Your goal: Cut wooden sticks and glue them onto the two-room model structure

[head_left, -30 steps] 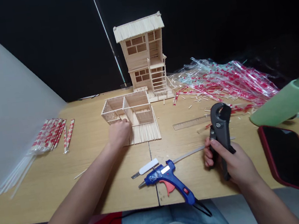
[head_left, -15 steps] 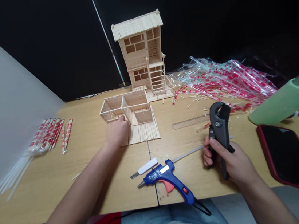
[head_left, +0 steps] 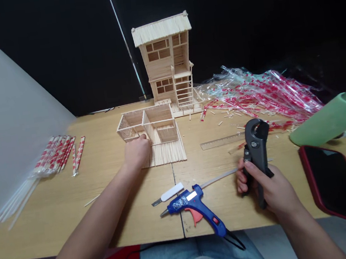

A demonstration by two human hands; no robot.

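My left hand (head_left: pixel 137 152) is closed against the front left wall of a low, roofless stick house model (head_left: pixel 160 127), over its slatted stick floor. Its fingertips are hidden, so what they grip cannot be made out. My right hand (head_left: pixel 271 184) is wrapped round the handles of a black pipe cutter (head_left: pixel 257 146), held upright above the table with its curved jaw at the top. A blue hot glue gun (head_left: pixel 195 205) lies between my arms, its nozzle pointing left. Just above its nozzle rests a white-handled craft knife (head_left: pixel 171 192).
Behind stands a two-storey stick house (head_left: pixel 167 62). Torn red-and-clear wrappers (head_left: pixel 270 91) heap at the back right, near stick offcuts and a clear ruler (head_left: pixel 222 141). A green bottle (head_left: pixel 327 119) and a phone (head_left: pixel 336 184) lie right; wrapped chopsticks (head_left: pixel 55 155) lie left.
The whole view has shifted slightly. Both hands keep the same pose, the left at the model's wall and the right round the pipe cutter.
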